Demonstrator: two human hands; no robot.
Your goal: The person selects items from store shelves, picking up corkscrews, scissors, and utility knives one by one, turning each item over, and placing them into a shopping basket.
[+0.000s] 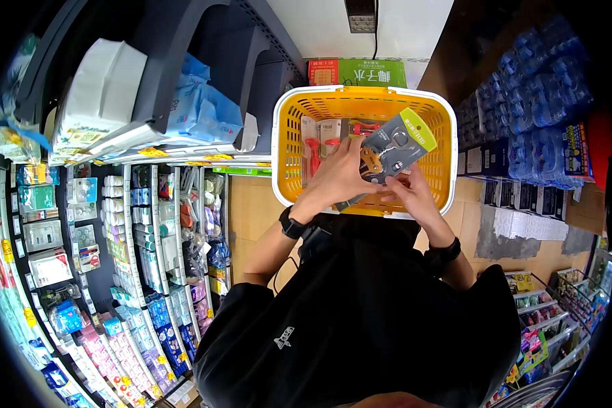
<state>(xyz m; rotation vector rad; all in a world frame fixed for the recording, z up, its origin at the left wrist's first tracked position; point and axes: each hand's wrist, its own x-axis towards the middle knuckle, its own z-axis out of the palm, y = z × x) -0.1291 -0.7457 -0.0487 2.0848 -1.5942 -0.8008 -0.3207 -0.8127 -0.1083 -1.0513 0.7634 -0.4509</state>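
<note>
A yellow shopping basket (pixel 364 95) with a white rim is in front of me. Over its right half is a grey carded pack (pixel 391 146) with a yellow-green top edge, tilted up to the right. A ring shape and an orange-brown piece show on its front. My left hand (pixel 336 173) grips the pack's left side, fingers curled over it. At the lower edge, my right hand (pixel 415 194) pinches the same pack. Left of my left hand, inside the basket, lie packs with red-handled items (pixel 311 146), partly covered by my fingers.
A dark shelf unit (pixel 214 102) holds a blue plastic package (pixel 204 109) and a white bag (pixel 102 88). Hanging goods (pixel 149 238) line the left. Bottled water packs (pixel 540 88) are stacked right. A green carton (pixel 370 71) sits behind the basket; wire racks (pixel 544 313) stand lower right.
</note>
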